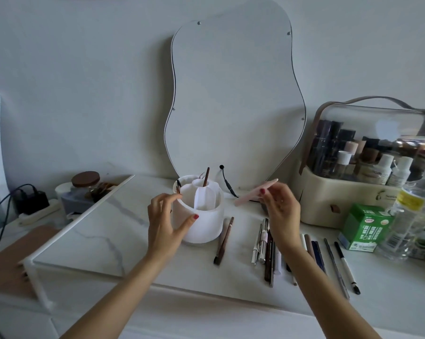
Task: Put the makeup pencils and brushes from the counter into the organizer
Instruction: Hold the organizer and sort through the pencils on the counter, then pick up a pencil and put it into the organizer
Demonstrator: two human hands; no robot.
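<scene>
A round white organizer [206,226] with inner dividers stands on the marble counter. A brown pencil [206,177] sticks up from its centre tube and a spoolie brush [178,185] leans at its left rim. My left hand [165,223] wraps the organizer's left side. My right hand [280,206] hovers to the right of it, pinching a pale pink stick [254,192] that points up-right. A brush and brown pencil [223,241] lie just right of the organizer. Several pencils and pens [265,250] lie in a row further right, more [338,265] beyond my right wrist.
A wavy mirror [233,94] leans on the wall behind. A clear-lidded cosmetics case [368,167] stands at right, with a green box [364,226] and plastic bottle [409,216] in front. A jar [85,184], black charger and cable sit left. A white rail [84,214] edges the counter.
</scene>
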